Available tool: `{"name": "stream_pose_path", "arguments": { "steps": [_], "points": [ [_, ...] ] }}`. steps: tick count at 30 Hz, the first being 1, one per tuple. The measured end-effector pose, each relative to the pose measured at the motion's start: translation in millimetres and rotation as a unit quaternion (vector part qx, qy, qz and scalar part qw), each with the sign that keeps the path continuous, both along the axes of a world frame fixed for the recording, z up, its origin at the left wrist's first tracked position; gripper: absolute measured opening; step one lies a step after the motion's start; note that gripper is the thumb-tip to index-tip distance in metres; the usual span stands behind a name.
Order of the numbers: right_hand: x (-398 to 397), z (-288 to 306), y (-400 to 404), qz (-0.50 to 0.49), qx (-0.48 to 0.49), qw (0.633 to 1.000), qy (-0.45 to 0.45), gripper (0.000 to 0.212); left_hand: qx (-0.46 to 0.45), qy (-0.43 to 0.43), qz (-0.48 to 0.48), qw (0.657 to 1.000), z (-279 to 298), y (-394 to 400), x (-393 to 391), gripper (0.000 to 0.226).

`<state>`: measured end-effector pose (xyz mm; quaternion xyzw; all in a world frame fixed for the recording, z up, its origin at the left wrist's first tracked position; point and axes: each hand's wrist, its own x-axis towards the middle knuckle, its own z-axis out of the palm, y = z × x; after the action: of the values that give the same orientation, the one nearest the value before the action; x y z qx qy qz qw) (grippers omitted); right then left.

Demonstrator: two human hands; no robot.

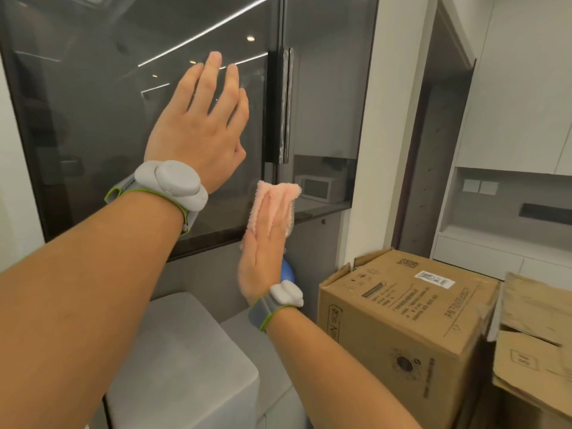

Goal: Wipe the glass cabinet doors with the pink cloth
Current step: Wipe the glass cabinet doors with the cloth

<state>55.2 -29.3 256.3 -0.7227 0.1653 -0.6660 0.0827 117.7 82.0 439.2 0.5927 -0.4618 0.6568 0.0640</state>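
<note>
Grey cushions (pixel 185 360): nearest me, low under both forearms, two padded blocks side by side.
Cardboard box (pixel 405 317): at the right, flaps open, with a white label on top; more torn cardboard (pixel 535 345) lies just beside it.
Right hand (pixel 263 255): flat and open, fingers together and pointing up, palm pressed against the cloth at the lower edge of the doors. A grey wrist device (pixel 286 294) on a green-edged band sits at the wrist.
Pink cloth (pixel 277 196): trapped between the right palm and the glass, down near the bottom where the two doors meet; its top sticks out above the fingertips.
Blue object (pixel 288 272): partly hidden behind the right hand; I cannot tell what it is.
Left hand (pixel 198 128): open, fingers spread and upright, held against or just off the left pane, holding nothing. It wears a matching grey device (pixel 173 187).
Glass cabinet doors (pixel 93 119): dark, smoky, reflecting ceiling lights; a vertical handle (pixel 286 103) runs along the centre seam.
White cabinets (pixel 510 119): far right, beyond a doorway.
</note>
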Motion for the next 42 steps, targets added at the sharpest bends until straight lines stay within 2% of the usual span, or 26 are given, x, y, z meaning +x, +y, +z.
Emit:
{"name": "stream_pose_path", "arguments": {
  "steps": [2, 5, 6, 7, 10, 11, 13, 15, 17, 20, 22, 25, 27, 29, 32, 34, 36, 38, 42],
  "points": [
    [-5.5, 8.5, -7.7, -0.018, 0.027, 0.999, 0.0, 0.057, 0.0, 0.002, -0.001, 1.0, -0.2, 0.2, -0.6, 0.059],
    [-14.4, 31.8, -29.3, -0.033, 0.136, 0.986, -0.094, 0.056, -0.002, 0.001, -0.004, 1.0, -0.6, 1.4, 0.0, 0.058],
    [-15.7, 37.5, -33.0, -0.038, 0.173, 0.98, -0.087, 0.058, -0.003, -0.003, -0.003, 1.0, -0.3, 0.7, -0.8, 0.058],
    [-15.1, 39.9, -29.9, -0.012, 0.196, 0.972, -0.13, 0.059, -0.003, -0.006, 0.002, 1.0, -0.7, 0.1, -0.8, 0.059],
    [-7.6, 33.4, -5.8, -0.18, 0.077, 0.981, -0.005, 0.061, -0.004, -0.014, 0.011, 1.0, -1.0, -1.2, -0.8, 0.058],
    [-4.5, 20.1, 9.7, -0.164, 0.044, 0.985, 0.018, 0.063, -0.005, -0.015, 0.01, 1.0, -0.8, -1.7, -0.3, 0.058],
    [-2.2, 2.5, 37.4, -0.026, 0.013, 0.996, 0.09, 0.061, -0.004, -0.009, 0.005, 1.0, -0.2, -1.9, 0.5, 0.058],
    [-0.9, -9.3, 46.0, 0.025, -0.049, 0.993, 0.102, 0.063, 0.006, -0.001, -0.007, 1.0, 0.3, -1.9, 0.9, 0.057],
    [-8.1, -5.7, 38.9, 0.029, -0.105, 0.986, 0.13, 0.06, 0.012, 0.007, -0.016, 1.0, 0.1, -1.2, 0.8, 0.057],
    [-16.8, 3.6, 9.6, -0.02, -0.126, 0.98, 0.15, 0.058, 0.012, 0.01, -0.014, 1.0, 0.0, -0.8, 0.5, 0.057],
    [-23.2, 6.2, -12.7, -0.068, -0.094, 0.985, 0.123, 0.06, 0.01, 0.008, -0.014, 1.0, 0.1, -1.0, 0.0, 0.057],
    [-31.1, 6.9, -23.4, -0.037, 0.041, 0.998, 0.042, 0.065, 0.001, 0.0, -0.001, 1.0, -0.2, -1.3, -0.8, 0.058],
    [-40.4, 12.1, -24.2, -0.045, 0.081, 0.996, 0.016, 0.069, -0.003, -0.006, 0.01, 1.0, -0.3, -0.9, -1.9, 0.058],
    [-50.0, 24.2, -28.0, -0.05, 0.126, 0.991, -0.004, 0.071, -0.003, -0.006, 0.01, 1.0, -0.1, -1.0, -2.8, 0.058],
    [-71.2, 62.1, -31.3, -0.032, 0.176, 0.981, -0.073, 0.064, -0.001, -0.005, 0.018, 1.0, 0.5, 0.7, -3.9, 0.059],
    [-80.2, 90.3, -31.7, -0.018, 0.161, 0.981, -0.11, 0.063, 0.0, -0.008, 0.027, 1.0, -0.2, 0.9, -3.8, 0.06],
    [-83.9, 124.1, -27.4, -0.001, 0.131, 0.984, -0.121, 0.072, 0.0, -0.006, 0.03, 1.0, -0.8, 0.8, -4.2, 0.06],
    [-83.4, 157.2, -22.5, -0.004, 0.091, 0.99, -0.106, 0.079, 0.0, -0.003, 0.031, 1.0, 0.0, 1.8, -5.0, 0.06],
    [-75.3, 208.0, -19.9, -0.029, 0.017, 0.999, -0.039, 0.075, 0.011, -0.001, 0.035, 0.999, -0.2, 3.6, -7.0, 0.062]
  ]
}}
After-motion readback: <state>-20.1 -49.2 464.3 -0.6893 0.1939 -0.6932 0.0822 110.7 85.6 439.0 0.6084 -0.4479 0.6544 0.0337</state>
